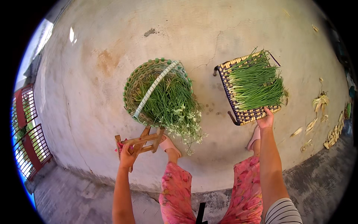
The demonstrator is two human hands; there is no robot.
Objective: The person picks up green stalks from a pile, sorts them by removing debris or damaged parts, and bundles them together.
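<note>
My left hand [127, 155] grips a small wooden folding stool [144, 140] by one end, where some bright pink cloth [120, 145] shows. My right hand [265, 119] holds the near edge of a woven-seat stool [246, 119], its thumb on top of the weave. Across that seat lie trimmed chives [254, 84], white ends to the left and green tips to the right. Between the hands, farther out, stands a woven basket [129, 92] with a pale wrapped handle [155, 89]. Loose green chives [167, 92] fill it, and white-flowered stems [186, 123] hang over its near right rim.
My feet in pink slippers [169, 145] stand apart on the concrete floor [207, 156]. Dry corn husks [320, 102] and a row of pale cobs [334, 133] lie at the right. A red barred gate [28, 134] is at the far left. The concrete has a near edge.
</note>
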